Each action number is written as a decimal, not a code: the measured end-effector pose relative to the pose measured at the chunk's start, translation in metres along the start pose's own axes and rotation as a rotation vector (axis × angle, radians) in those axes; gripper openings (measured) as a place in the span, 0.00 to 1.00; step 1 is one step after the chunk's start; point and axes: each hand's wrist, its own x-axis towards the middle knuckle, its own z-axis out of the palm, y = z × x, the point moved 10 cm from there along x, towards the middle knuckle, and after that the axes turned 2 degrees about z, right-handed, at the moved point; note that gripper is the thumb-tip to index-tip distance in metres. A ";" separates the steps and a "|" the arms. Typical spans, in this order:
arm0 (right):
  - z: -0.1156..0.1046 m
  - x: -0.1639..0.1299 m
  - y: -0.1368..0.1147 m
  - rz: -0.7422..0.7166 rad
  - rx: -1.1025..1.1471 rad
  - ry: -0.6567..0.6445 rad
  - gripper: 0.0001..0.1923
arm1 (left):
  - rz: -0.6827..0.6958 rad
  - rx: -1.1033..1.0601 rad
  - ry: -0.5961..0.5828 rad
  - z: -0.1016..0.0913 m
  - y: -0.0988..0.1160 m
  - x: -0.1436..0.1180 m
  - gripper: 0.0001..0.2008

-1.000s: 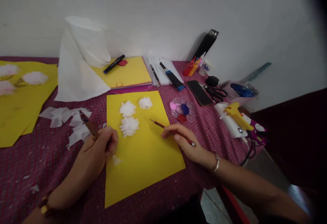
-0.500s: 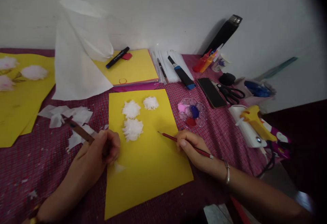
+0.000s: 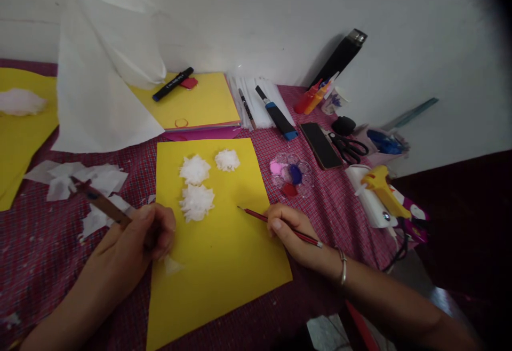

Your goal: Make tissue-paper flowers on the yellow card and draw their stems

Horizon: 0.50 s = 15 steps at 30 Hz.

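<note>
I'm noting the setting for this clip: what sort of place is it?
Likely a craft table, perhaps at home, though the view can't settle that. It shows in the white paper flowers on a yellow sheet, the clear flower-shaped palette with paint, and the black-handled scissors.

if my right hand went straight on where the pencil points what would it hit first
Probably the white paper flower nearest the person: the red pencil in the right hand points left across the yellow sheet toward it. How high the tip sits above the sheet is unclear.
</note>
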 end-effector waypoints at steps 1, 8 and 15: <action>0.000 0.000 0.001 0.003 0.003 -0.003 0.14 | 0.022 -0.003 -0.027 0.002 0.003 0.000 0.19; 0.001 0.000 -0.001 -0.009 -0.029 -0.008 0.14 | 0.082 0.013 -0.044 0.005 0.014 0.000 0.19; 0.002 0.000 -0.006 -0.036 -0.081 -0.019 0.14 | 0.048 0.074 -0.061 0.009 0.024 -0.001 0.19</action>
